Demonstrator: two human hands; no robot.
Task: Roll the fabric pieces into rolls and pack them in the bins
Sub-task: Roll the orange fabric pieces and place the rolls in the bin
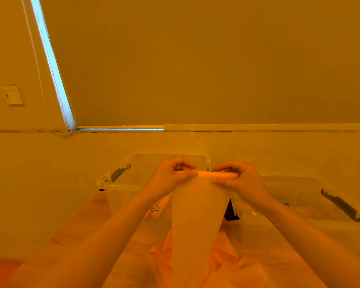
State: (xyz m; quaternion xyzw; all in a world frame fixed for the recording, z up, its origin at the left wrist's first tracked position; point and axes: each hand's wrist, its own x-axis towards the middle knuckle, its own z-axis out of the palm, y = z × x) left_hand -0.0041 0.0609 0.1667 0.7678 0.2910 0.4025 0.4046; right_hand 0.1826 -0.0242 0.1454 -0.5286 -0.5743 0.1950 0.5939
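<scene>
While both hands pinch the roll mid-frame, the tail hangs free!
The left hand (170,176) and right hand (240,179) clamp the started fabric roll (214,175) above the left bin (121,181); uneven turning could make it cone out, or it slips and unwinds.

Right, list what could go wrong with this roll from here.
1. The left hand and right hand pinch only the ends of the roll; its middle is unsupported and may loosen or telescope.
2. The long fabric tail hangs free, so it could wind on skewed.
3. The tail drapes toward the loose fabric pile below, where it may snag or drag pieces along.
</scene>
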